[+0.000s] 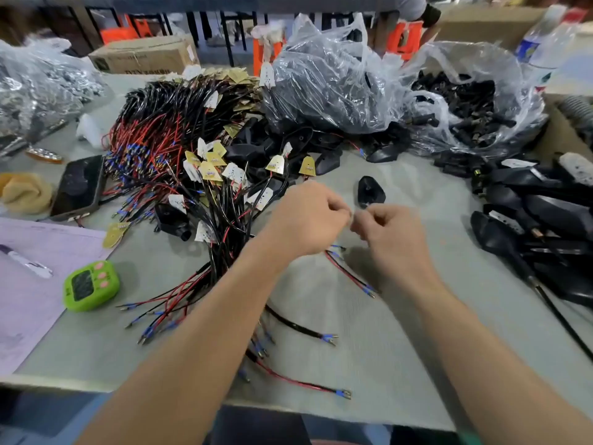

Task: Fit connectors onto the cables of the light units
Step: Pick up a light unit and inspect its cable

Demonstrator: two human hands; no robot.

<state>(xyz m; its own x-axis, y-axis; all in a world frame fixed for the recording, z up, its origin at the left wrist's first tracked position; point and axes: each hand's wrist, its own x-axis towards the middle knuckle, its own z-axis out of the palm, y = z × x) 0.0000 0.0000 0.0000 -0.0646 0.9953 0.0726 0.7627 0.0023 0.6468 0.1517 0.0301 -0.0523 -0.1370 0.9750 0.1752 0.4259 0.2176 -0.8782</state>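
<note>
1. The red-and-black cable trails from under the hands toward 5 o'clock, and its blue-sleeved terminals rest on the tabletop. It looks thin, limp and light. I judge it is best held just behind a terminal, where it is stiffest.
2. The left hand and right hand meet at centre. Both sets of fingers are curled, pinching a small pale piece between them that is too blurred to name.
3. A black housing lies just beyond at 12 o'clock. The cable bundle is at 10 o'clock and a bag of black connectors at 1 o'clock.
4. Open room runs toward 5 and 6 o'clock, up to the near edge. Loose cables at 7 o'clock could snag.
</note>
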